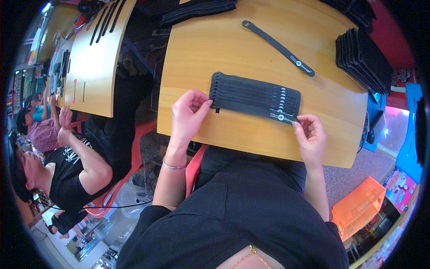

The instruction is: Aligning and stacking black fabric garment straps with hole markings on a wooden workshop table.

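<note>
As the head view shows, a fanned stack of black straps (251, 96) lies on the tabletop (197, 54) between both hands, long axis running left to right, left hand (189, 113) pinched on its left end, right hand (311, 135) on its near right corner.

Desk (190, 58): bare wood along left edge beyond left hand (187, 117), also band between strap row (251, 93) and loose strap (274, 43); passable. Loose strap lies flat, slanted, low obstacle. Near-edge strip between left hand and right hand (312, 134) open up to row; the 2 hands block row's ends. Black stack (365, 60) blocks right edge, dark pile (199, 11) far left corner.
</note>
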`<state>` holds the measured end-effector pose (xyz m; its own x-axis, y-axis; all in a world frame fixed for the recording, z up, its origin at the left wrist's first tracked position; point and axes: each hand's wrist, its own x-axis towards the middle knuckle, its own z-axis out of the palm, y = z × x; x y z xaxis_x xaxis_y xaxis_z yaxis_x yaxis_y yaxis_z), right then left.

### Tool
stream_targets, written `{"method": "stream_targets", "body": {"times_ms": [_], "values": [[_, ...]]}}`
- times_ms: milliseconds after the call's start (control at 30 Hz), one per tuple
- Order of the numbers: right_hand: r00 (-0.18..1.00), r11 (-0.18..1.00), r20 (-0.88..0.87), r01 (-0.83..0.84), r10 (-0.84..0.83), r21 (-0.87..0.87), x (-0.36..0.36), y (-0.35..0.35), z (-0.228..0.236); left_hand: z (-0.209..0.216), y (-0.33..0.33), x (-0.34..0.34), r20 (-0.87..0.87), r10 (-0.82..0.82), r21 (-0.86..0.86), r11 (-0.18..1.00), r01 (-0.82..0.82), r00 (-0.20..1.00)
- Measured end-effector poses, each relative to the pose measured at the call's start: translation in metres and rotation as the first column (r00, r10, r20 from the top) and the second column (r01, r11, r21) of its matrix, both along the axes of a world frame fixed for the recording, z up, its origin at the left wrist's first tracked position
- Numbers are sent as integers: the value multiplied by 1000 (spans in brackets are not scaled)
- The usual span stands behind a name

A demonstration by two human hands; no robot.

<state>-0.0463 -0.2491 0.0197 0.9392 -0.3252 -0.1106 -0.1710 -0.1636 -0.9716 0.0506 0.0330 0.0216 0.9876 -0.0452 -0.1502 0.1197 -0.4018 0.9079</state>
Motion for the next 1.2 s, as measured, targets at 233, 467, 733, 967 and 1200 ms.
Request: {"method": "stream_targets", "body": {"times_ms": [233, 467, 733, 967, 1200], "values": [[1000, 1000, 6, -3, 3, -3, 1, 0, 0, 0, 0, 1, -2, -1, 13, 1000, 1, 1000], [1000, 1000, 6, 8, -8, -2, 0, 0, -2, 0, -1, 2, -8, 0, 30, 1000, 0, 1000], [1000, 999, 1, 22, -22, -28, 2, 1, -2, -3, 0, 1, -16, 6, 28, 1000, -5, 1000], [999, 999, -19, 41, -41, -31, 2, 1, -4, -3, -1, 1, -10, 4, 30, 1000, -4, 1000], [999, 997, -17, 45, -46, -55, 3, 3, -2, -1, -1, 2, -13, -1, 43, 999, 2, 1000]]}}
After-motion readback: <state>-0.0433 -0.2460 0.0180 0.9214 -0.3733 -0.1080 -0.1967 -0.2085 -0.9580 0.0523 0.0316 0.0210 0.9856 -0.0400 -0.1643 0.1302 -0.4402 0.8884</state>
